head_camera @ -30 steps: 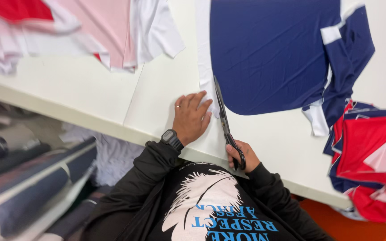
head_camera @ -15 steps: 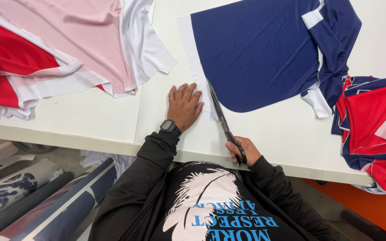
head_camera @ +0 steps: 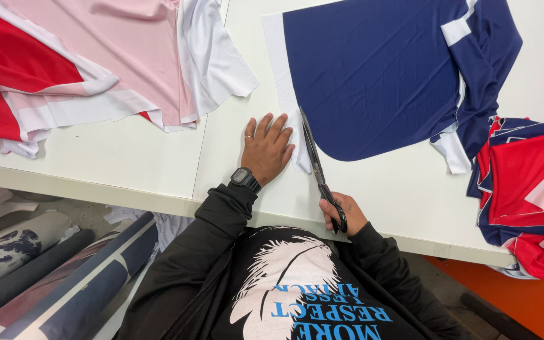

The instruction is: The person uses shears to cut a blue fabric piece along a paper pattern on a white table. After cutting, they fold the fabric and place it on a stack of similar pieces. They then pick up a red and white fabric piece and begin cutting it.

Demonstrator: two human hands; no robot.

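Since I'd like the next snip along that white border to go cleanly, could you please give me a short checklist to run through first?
1. Left hand pressing the white border flat beside the cut line: ok.
2. Left fingers out of the blades' path: ok, though they lie close beside the blades.
3. Right hand gripping the scissors by the handles: ok.
4. Blades lined up along the edge of the navy fabric panel: ok.
5. Panel lying flat ahead of the blades: ok near the cut; its far right side is folded over.
6. Whether a second layer lies under the panel: cannot tell.
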